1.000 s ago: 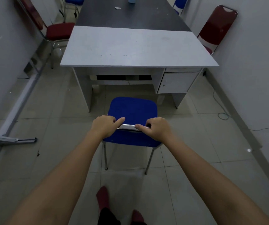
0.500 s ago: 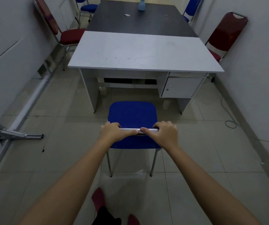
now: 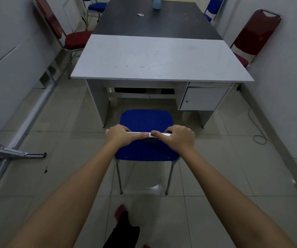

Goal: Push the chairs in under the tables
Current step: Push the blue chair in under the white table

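Observation:
A blue chair with chrome legs stands on the tiled floor just in front of the white desk. Its seat front is close to the desk's knee opening, outside it. My left hand and my right hand both grip the chrome top rail of the chair's backrest, thumbs almost meeting in the middle. Behind the white desk a dark table butts against it.
A red chair stands left of the desk and another red chair right, by the wall. Blue chairs flank the dark table. A metal frame lies along the left wall. A cable trails on the right floor.
Both hands have closed fully around the backrest rail. The chair and I have moved forward, closer to the white desk.

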